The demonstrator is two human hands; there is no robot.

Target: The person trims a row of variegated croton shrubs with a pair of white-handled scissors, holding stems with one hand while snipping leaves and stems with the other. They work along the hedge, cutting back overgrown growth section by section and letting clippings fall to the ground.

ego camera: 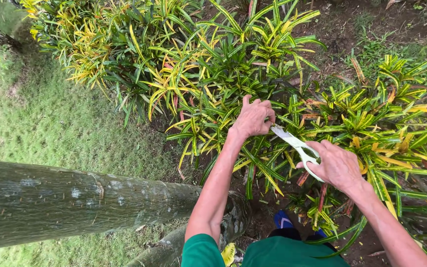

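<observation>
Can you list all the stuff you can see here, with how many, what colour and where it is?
shrubs: a long clump, too many to count, green and yellow striped leaves with some red, across the top and right
scissors: one pair, pale handles, blades pointing at the leaves, centre right
tree trunk: one, grey-green, lying across the lower left
grass: green patch, left side
soil: dark brown, top right and under the shrubs
sandal: one showing, blue, bottom centre
sleeve: green, bottom centre
left hand: one, gripping leaves, centre
right hand: one, holding the scissors, right of centre
</observation>
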